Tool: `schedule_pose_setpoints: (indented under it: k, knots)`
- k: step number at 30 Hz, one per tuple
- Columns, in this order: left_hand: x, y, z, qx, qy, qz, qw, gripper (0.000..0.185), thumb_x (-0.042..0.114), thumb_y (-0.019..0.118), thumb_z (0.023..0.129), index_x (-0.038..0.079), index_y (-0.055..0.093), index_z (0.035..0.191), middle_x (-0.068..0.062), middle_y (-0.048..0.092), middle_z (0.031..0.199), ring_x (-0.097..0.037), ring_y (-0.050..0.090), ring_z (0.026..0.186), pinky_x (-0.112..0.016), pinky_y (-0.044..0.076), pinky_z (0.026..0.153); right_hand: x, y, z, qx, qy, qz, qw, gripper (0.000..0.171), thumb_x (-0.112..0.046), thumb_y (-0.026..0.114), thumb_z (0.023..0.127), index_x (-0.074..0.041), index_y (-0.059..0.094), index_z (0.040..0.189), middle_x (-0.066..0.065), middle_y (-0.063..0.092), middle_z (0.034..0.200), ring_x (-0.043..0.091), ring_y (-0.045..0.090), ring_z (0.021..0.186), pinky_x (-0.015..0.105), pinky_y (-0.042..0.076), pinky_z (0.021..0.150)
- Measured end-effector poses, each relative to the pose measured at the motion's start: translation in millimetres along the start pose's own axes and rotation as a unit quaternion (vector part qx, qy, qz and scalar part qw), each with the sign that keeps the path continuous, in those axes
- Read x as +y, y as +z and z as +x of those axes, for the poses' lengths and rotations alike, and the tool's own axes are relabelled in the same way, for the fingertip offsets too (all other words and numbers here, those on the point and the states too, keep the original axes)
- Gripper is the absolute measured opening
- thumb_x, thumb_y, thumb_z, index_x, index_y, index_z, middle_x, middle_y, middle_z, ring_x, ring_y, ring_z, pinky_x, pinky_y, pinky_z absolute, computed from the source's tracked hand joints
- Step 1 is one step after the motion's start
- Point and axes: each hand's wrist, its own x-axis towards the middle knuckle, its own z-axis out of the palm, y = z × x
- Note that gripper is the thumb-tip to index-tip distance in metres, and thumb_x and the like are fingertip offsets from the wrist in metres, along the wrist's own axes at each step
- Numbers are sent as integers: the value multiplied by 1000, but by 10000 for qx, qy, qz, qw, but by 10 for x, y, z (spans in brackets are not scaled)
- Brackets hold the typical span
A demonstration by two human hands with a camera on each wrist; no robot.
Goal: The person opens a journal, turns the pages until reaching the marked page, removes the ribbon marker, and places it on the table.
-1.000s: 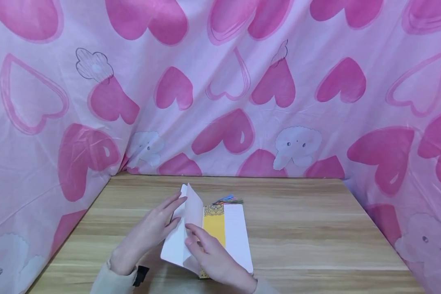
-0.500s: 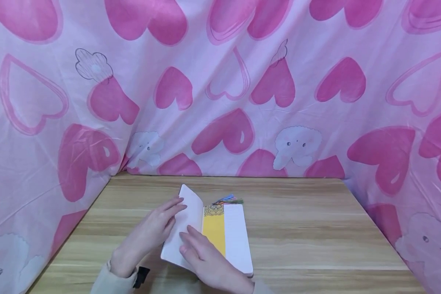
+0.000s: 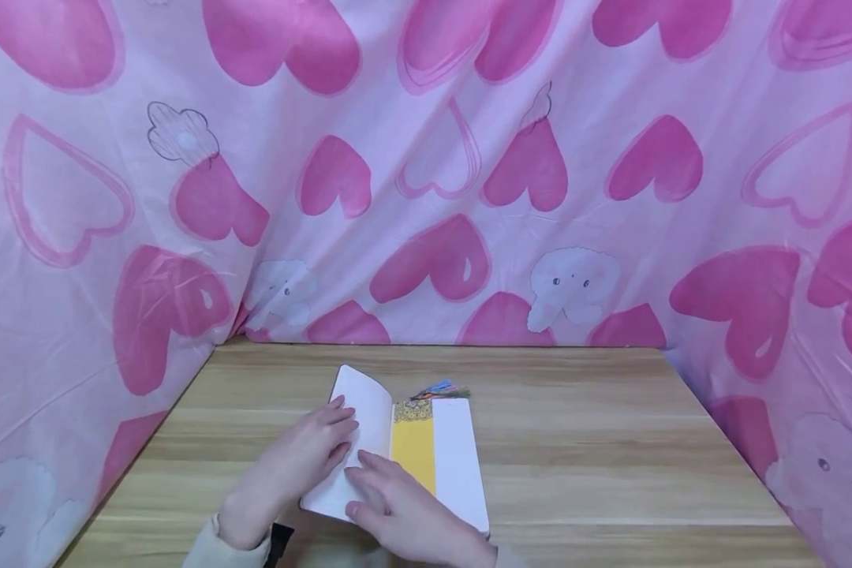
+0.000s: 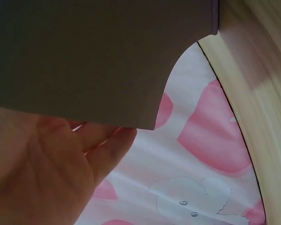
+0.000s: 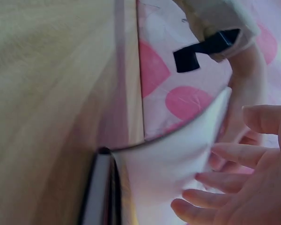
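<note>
Nearest me, I see my right hand (image 3: 405, 513) lying flat on the lower part of the open notebook (image 3: 397, 454), fingers straight and slightly spread, pressing the left page down, while my left hand (image 3: 305, 457) just beyond it rests on the same page with fingers extended and close together. The notebook lies open on the wooden table (image 3: 610, 442) near its front middle, with a yellow bookmark (image 3: 413, 446) along the gutter and its coloured tassel (image 3: 440, 389) poking past the top edge. Behind the table hangs the pink heart-print cloth (image 3: 468, 197).
</note>
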Motion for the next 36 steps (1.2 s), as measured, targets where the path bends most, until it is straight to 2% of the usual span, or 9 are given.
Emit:
schedule_pose_setpoints:
  k: [3,9,13,19,26,31,33,36]
  knots:
    - [-18,15,9,-63,-58,25,10000,15,-1,75,79,8,63,78,-15,68,102,-45,60,110,-53,50,91,26,-77,-11,80,77,287,9995,45,-39,49,101,-12,57,136,6,50,143,20,45,131,37,40,107]
    - [-16,10,-3,-297,-456,-1,9985,14,0,77,78,5,64,79,-17,68,105,-44,60,111,-53,50,91,122,-226,-9,504,95,837,9952,37,-32,56,100,-9,61,128,0,60,131,14,52,124,36,46,101]
    - [-10,5,-10,-412,-650,-11,9970,13,-1,78,77,3,67,83,-18,68,107,-43,59,113,-53,50,92,213,-327,-18,698,407,1145,9901,36,-31,58,99,-10,63,127,0,61,129,20,55,120,42,51,92]
    - [-17,14,-1,-551,-908,-29,9943,12,0,78,78,3,67,82,-19,67,110,-42,58,115,-51,48,96,389,-391,-60,1199,902,1419,9784,31,-26,60,97,-13,64,125,1,62,125,31,56,114,36,52,85]
    - [-38,33,-15,-653,-1031,-84,9925,12,0,77,79,0,69,87,-19,66,111,-42,58,116,-51,49,95,513,-361,-83,1857,1579,1733,9542,40,-15,62,94,-6,56,132,14,54,133,39,53,116,46,52,87]
    - [-55,31,-26,-651,-1036,-164,9923,15,-1,77,78,-3,69,91,-19,66,110,-42,58,115,-51,49,95,543,-312,-91,2072,2049,1942,9367,54,-8,65,88,-3,47,140,21,47,137,40,51,117,47,52,86]
    - [-60,27,-29,-657,-1032,-182,9923,15,-1,77,78,-3,69,90,-19,66,109,-42,59,114,-51,49,95,556,-298,-84,2095,2274,2157,9262,61,-6,66,86,-1,42,142,25,45,137,40,50,116,45,54,85]
    - [-64,20,-32,-698,-1049,-193,9918,15,0,76,79,-3,68,91,-19,66,109,-42,59,113,-52,49,94,568,-295,-65,2101,2610,2646,9043,69,-3,66,84,4,34,145,30,42,135,39,51,114,43,56,79]
